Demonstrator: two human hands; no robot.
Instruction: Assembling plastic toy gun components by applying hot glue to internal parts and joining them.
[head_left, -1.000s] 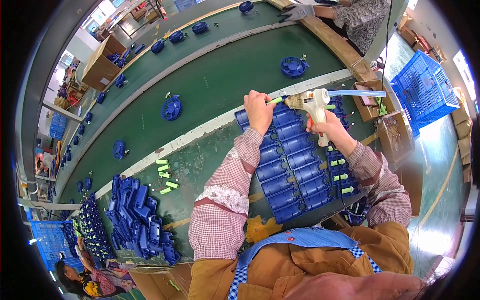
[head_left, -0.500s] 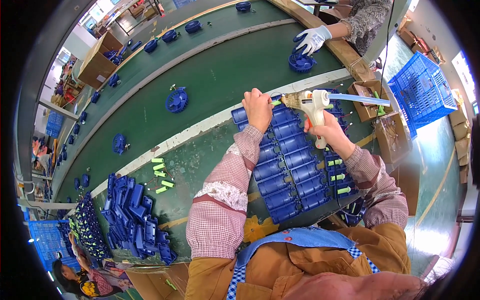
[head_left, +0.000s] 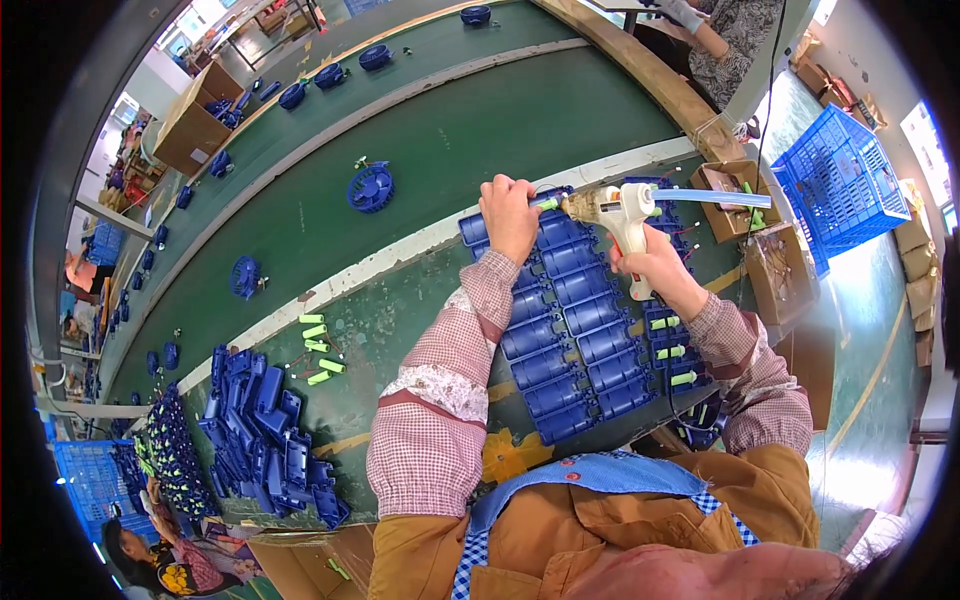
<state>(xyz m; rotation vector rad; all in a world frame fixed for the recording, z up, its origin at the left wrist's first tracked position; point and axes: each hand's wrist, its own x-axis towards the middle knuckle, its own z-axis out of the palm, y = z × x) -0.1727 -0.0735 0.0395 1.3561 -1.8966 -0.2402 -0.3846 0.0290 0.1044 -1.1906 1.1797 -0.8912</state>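
Note:
My right hand (head_left: 655,265) is wrapped round the handle of a white hot glue gun (head_left: 628,212), its nozzle pointing left. A green cylindrical battery cell (head_left: 548,203) lies at the nozzle tip, pinched by the fingertips of my left hand (head_left: 509,218). Both hands are over the far end of the blue plastic housings (head_left: 568,290), which lie side by side in columns on the bench. In the column by my right wrist, several housings hold green cells (head_left: 671,352). The tip of the nozzle is partly hidden against the cell.
Left on the bench are a heap of blue housings (head_left: 262,430) and several loose green cells (head_left: 314,346). Beyond a pale rail, the green conveyor belt (head_left: 470,130) carries round blue fan parts (head_left: 371,188). Cardboard boxes (head_left: 778,270) and a blue crate (head_left: 845,175) stand at right. A co-worker's gloved hand (head_left: 682,14) is at the far right.
The co-worker's gloved hand has drawn back from the belt, and the fan part beneath it is gone. Fan parts on the near belt have shifted right. My hands stay nearly in place.

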